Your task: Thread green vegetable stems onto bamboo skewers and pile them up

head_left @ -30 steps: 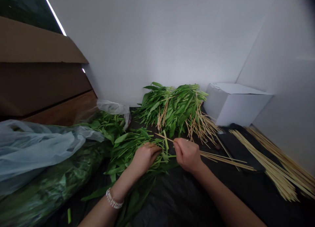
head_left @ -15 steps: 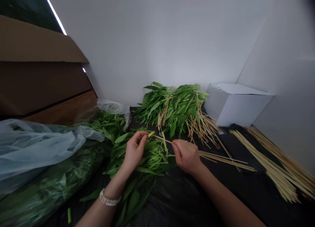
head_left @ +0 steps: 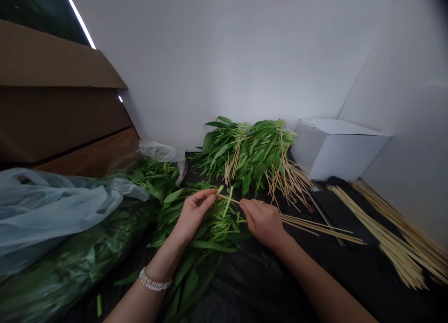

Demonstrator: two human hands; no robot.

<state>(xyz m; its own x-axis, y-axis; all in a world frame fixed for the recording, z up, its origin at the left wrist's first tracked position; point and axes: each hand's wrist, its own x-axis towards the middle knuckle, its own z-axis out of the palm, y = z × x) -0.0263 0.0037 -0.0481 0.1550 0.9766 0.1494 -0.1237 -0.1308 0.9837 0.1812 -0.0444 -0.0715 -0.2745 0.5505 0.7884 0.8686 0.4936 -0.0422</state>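
Note:
My left hand pinches the end of a green vegetable stem between thumb and fingers. From the right, my right hand grips a thin bamboo skewer, its far part reaching the stem at my left fingertips. Another pale green stem crosses the skewer between the hands; whether it is pierced I cannot tell. Beneath both hands lies a pile of loose leafy greens. Several loose bamboo skewers lie just right of my right hand.
Against the white wall lies a heap of skewered greens, beside a white box. More skewers lie at right, partly over a black flat object. Plastic bags of greens and a cardboard box stand at left.
My right hand has shifted slightly left with the skewer, and my left hand slightly right. The hands are closer together, and the crossing stem has moved left.

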